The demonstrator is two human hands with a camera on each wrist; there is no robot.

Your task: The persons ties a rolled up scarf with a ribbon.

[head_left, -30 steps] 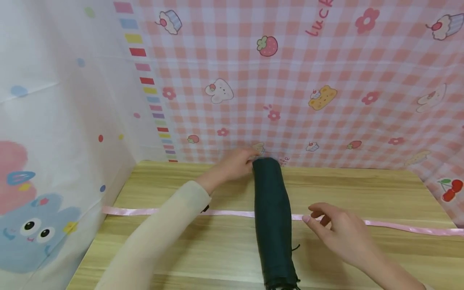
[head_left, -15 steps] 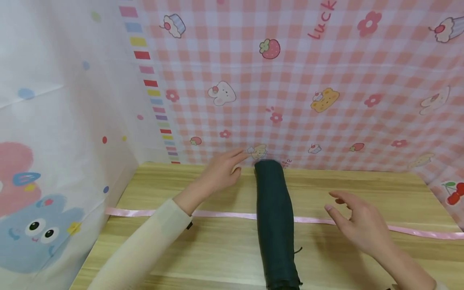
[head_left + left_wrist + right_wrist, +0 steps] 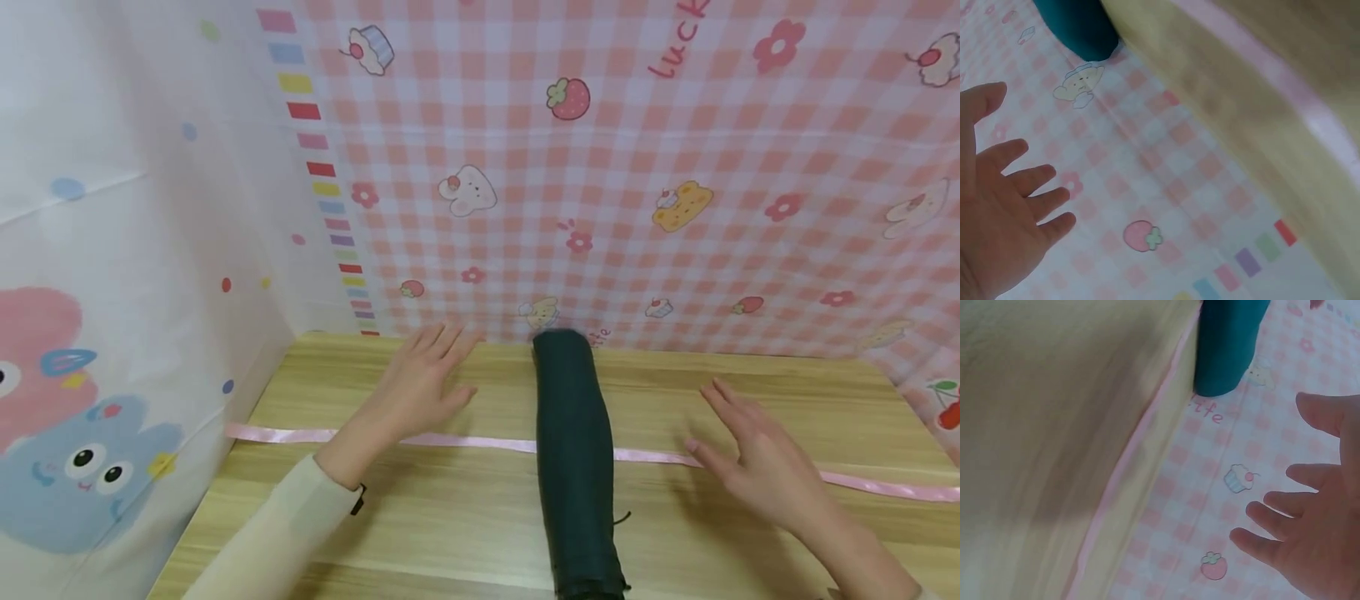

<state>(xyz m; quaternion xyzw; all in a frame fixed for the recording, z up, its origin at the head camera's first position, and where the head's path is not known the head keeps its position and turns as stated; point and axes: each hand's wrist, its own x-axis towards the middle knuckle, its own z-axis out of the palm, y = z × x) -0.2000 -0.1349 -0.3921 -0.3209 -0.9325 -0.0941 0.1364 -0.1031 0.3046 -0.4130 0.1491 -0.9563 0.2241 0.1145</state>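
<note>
Plainly, "luck" is printed on the checked cloth (image 3: 517, 125). Across the pink ribbon (image 3: 480, 442), the dark green bundle (image 3: 573, 458) is laid between left hand (image 3: 412, 383) and right hand (image 3: 765, 467), both held apart from it, unclenched, fingers extended.

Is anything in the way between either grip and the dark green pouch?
Nothing visible blocks either side. The left grip and right grip are apart from the dark green pouch, one on each side. Only the pink ribbon crosses those gaps, apparently lying low along the tabletop.
</note>
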